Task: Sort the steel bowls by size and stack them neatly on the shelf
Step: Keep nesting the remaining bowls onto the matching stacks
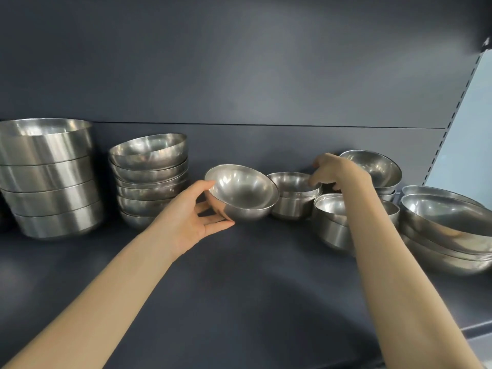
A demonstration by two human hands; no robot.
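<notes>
Left hand (186, 219) gripping tilted bowl (243, 194) rim

Dark grey back panel (239, 75), slotted upright (460, 106), pale blue wall (471, 145)

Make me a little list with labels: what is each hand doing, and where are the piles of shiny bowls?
left hand: holds the small bowl, tilted, thumb on its rim
right hand: reaches to the middle pile; grip unclear
far left: tall pile of deep straight-sided bowls
beside it: round-bowl pile
far right: wide-bowl pile
underneath: dark shelf
</notes>
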